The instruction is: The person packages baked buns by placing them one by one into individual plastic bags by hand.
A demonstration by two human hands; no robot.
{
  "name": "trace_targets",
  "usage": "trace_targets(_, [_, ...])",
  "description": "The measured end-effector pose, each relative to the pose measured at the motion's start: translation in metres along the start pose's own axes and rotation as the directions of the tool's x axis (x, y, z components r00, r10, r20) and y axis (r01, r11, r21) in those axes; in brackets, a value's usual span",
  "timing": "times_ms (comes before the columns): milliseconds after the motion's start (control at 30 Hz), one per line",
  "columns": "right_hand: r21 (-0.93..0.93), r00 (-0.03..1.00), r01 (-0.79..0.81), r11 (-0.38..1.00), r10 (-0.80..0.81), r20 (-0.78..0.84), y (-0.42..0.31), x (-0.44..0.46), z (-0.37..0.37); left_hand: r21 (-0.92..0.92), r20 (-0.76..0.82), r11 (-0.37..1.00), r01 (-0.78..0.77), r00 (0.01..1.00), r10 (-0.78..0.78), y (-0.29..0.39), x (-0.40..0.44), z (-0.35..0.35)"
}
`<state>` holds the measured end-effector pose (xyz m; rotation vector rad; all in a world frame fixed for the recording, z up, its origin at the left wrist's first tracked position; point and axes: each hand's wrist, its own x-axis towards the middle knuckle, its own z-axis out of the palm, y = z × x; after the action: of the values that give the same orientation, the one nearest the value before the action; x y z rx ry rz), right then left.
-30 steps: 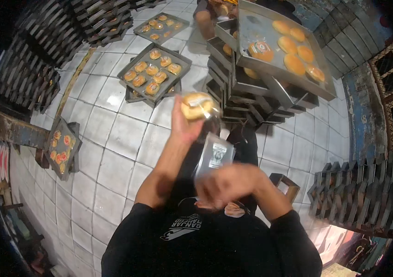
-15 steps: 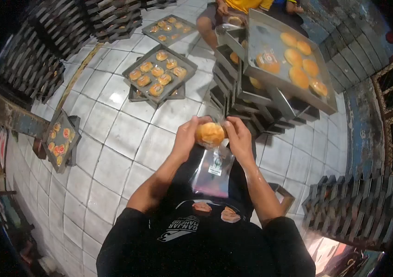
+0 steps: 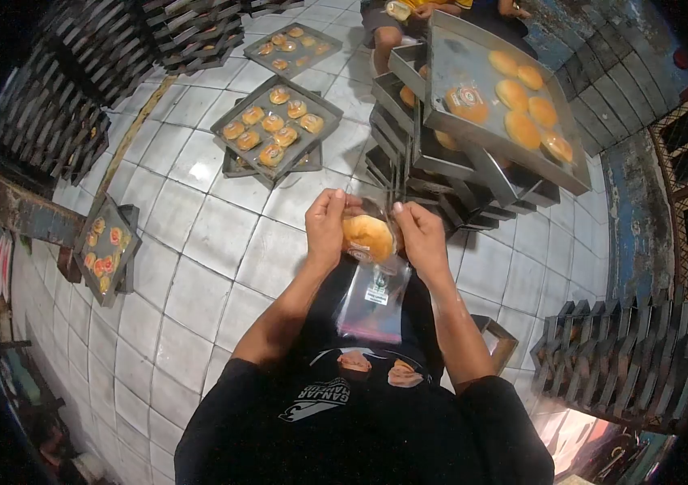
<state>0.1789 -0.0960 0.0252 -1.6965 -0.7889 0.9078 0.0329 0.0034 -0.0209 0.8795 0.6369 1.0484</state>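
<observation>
A round golden bun point(image 3: 368, 238) sits inside a clear plastic bag held in front of me. My left hand point(image 3: 327, 229) pinches the bag's left edge, and my right hand point(image 3: 420, 234) pinches its right edge near the top. Below the bun, a stack of clear printed bags point(image 3: 373, 301) lies on my lap. Ahead to the right, a large metal tray point(image 3: 457, 61) on a tall stack bears several bare buns point(image 3: 514, 94) and a bagged one point(image 3: 466, 104).
Trays of wrapped buns point(image 3: 223, 131) point(image 3: 257, 48) lie on the tiled floor ahead, with another tray point(image 3: 124, 260) at the left. Stacked trays point(image 3: 624, 356) stand at the right and far left. A person point(image 3: 387, 36) sits beyond the central stack.
My right hand has moved from the bags on my lap up to the bun's bag, where both hands now pinch. The bun has come down nearer my lap.
</observation>
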Motion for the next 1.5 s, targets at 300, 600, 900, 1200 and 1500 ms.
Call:
trace_targets(300, [0.051, 0.993, 0.117, 0.992, -0.118, 0.027, 0.003, 0.019, -0.018, 0.641, 0.148, 0.667, -0.380, 0.914, 0.378, 0.035, 0.004, -0.020])
trace_targets(600, [0.581, 0.944, -0.328, 0.745, 0.285, 0.167, 0.049, -0.048, 0.006, 0.087, 0.102, 0.958, 0.272, 0.955, -0.280, 0.000, -0.010, -0.037])
trace_targets(900, [-0.714, 0.568, 0.440, 0.544, -0.785, -0.247, -0.102, 0.034, -0.116, 0.411, 0.387, 0.911, -0.037, 0.912, -0.138, 0.007, -0.007, 0.033])
trace_targets(1200, [-0.585, 0.785, 0.565, 0.583, -0.597, 0.163, 0.034, -0.078, -0.022, 0.662, 0.749, 0.080, -0.746, 0.662, -0.032, 0.001, -0.079, -0.049])
trace_targets(1500, [-0.516, 0.657, 0.701, 0.492, -0.727, 0.199, -0.084, 0.001, -0.145, 0.532, 0.492, 0.807, 0.254, 0.683, -0.540, 0.008, -0.049, -0.020])
